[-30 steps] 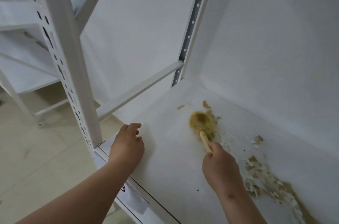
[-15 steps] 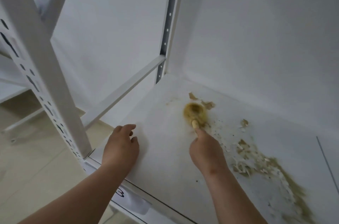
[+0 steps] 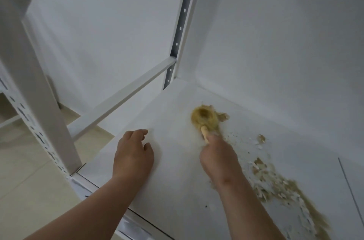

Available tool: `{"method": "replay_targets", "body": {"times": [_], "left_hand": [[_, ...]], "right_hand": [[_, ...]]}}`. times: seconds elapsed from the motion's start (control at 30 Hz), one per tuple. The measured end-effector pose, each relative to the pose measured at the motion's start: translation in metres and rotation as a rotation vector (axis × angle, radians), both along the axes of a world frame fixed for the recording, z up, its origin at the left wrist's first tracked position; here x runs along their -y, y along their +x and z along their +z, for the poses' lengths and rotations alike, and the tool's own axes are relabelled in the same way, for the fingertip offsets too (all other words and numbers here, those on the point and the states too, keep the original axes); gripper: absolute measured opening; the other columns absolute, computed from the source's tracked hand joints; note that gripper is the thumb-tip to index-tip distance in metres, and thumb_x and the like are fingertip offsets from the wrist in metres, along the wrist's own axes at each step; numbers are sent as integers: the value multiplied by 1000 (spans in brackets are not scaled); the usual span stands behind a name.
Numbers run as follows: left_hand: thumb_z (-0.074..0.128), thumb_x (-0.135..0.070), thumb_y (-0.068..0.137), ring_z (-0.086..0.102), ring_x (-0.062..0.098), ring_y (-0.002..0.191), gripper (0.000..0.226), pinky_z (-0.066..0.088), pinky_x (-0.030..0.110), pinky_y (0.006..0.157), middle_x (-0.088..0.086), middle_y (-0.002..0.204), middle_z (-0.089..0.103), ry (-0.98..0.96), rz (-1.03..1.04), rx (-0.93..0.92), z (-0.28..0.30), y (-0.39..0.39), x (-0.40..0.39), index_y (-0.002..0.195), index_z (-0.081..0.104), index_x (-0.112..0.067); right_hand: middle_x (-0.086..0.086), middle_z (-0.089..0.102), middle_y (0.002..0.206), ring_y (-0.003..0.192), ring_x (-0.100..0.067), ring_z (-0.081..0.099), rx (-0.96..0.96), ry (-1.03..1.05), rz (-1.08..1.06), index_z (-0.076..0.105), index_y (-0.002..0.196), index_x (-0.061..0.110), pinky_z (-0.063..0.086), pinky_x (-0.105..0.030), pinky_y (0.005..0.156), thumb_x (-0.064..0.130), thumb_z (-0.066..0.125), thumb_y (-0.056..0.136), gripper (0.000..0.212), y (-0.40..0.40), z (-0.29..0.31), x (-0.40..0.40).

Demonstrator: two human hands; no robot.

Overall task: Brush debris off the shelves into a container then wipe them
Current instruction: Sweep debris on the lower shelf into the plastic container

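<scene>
brush [image 3: 204, 120] on shelf [image 3: 177, 180], debris [image 3: 275, 184] right, left hand [image 3: 133, 156] left

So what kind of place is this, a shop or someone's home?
Hard to say; probably a storeroom or shop. White metal shelf, slotted upright, tiled floor, plain white wall.

White walls [image 3: 275, 23], beige tiled floor [image 3: 29, 180]

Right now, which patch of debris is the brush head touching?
The small tan clump near the shelf's back corner, against the round yellow brush; the long heap lies apart, right of the right hand.
</scene>
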State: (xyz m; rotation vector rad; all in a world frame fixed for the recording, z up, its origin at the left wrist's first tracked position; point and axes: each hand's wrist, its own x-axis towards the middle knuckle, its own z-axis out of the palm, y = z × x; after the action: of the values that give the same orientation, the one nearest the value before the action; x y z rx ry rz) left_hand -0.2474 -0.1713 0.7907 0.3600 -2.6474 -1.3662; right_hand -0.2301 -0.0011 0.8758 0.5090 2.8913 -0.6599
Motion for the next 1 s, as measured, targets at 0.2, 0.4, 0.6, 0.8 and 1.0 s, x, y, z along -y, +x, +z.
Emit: {"method": "replay_targets", "body": {"times": [0.2,0.4,0.6,0.8,1.0], "left_hand": [[52,-15,91,48,16,119,39,43,32,97,-4,125,49,2,-5,-26,7,-12,-11,129,53,-21],[52,-14,91,49,16,117,39,43,31,95,-4,124,50,-9,-11,-22,7,-14,-13,129,53,-22],[50,-12,92,50,15,115,39,42,28,95,-4,123,50,6,-30,-46,9,-19,-25,130,52,-21],[50,-11,91,51,14,113,39,41,27,92,-2,122,51,3,-30,-72,4,-25,-33,129,53,-20],[50,-12,92,51,13,111,40,42,28,94,-3,123,51,10,-53,-29,5,-29,-42,131,52,-20]], "right_hand": [[-4,60,127,116,-26,55,-88,-36,69,32,149,36,43,-32,89,12,35,92,62,-22,4,29],[-7,54,138,125,-30,50,6,-15,81,33,149,32,41,-38,100,9,33,90,63,-38,3,15],[-6,59,127,115,-30,55,-99,-29,-3,43,141,32,46,-38,93,13,35,90,56,-35,11,-5],[-10,56,133,122,-32,51,-33,47,133,37,146,24,41,-37,96,11,36,92,56,-84,2,13],[-3,63,105,90,-23,62,-27,52,-28,57,126,20,49,-31,70,15,38,92,40,-37,13,-43]]}}
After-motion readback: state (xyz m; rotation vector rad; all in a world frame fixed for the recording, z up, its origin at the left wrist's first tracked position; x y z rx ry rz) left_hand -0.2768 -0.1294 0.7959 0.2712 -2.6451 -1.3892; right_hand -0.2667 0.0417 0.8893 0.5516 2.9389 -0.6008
